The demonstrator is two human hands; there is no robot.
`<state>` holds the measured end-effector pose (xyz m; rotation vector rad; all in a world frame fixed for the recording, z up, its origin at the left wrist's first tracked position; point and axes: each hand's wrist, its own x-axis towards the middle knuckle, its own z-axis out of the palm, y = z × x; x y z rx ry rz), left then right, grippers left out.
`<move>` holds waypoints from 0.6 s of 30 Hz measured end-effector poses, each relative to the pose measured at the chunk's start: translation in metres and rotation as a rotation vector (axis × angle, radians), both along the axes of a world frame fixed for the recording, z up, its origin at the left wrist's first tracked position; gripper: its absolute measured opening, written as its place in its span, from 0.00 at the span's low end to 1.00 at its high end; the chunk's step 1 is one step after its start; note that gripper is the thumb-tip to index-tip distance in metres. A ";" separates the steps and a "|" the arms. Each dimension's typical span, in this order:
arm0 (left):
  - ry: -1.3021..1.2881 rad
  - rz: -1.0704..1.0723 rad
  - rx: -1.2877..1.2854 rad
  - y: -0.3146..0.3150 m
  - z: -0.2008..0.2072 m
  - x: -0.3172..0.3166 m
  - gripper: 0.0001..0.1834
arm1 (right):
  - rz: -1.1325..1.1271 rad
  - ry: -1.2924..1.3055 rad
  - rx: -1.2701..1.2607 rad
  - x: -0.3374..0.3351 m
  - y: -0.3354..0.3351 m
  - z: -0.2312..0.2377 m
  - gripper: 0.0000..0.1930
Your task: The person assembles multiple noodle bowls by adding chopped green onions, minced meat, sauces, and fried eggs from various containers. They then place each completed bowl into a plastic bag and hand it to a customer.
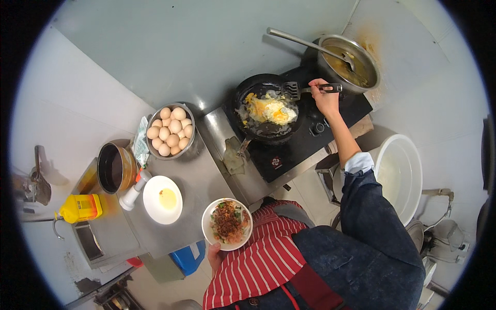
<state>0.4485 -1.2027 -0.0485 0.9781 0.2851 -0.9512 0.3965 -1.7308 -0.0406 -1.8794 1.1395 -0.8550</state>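
Note:
My right hand (324, 97) is closed round the black handle of a slotted spatula (292, 91). The spatula's blade rests at the right rim of a black frying pan (268, 135). In the pan lies a fried egg (274, 111), white and yellow, with browned bits and oil round it. My left hand (215, 255) grips the lower left rim of a white bowl (205, 226), close to my striped apron. Dark brown crumbly topping (226, 217), green bits and pinkish pieces fill the bowl. Most of the left fingers are hidden beneath it.
A steel pot (376, 77) with broth and a ladle (297, 40) stands behind the stove (356, 111). On the steel counter are a bowl of eggs (173, 129), a white plate (155, 204) with yellow liquid, a brown pot (126, 165) and a yellow jug (80, 208). A white tub (413, 170) stands right.

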 end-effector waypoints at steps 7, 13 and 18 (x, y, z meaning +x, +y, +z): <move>0.035 0.109 -0.067 -0.001 -0.003 -0.019 0.35 | 0.083 -0.188 0.363 0.019 -0.010 -0.009 0.04; 0.025 0.119 -0.097 -0.001 -0.003 -0.023 0.33 | 0.274 -0.310 0.347 0.059 0.000 -0.016 0.03; -0.005 0.106 0.142 0.000 -0.002 -0.023 0.33 | 0.345 -0.175 0.275 0.032 -0.014 -0.012 0.04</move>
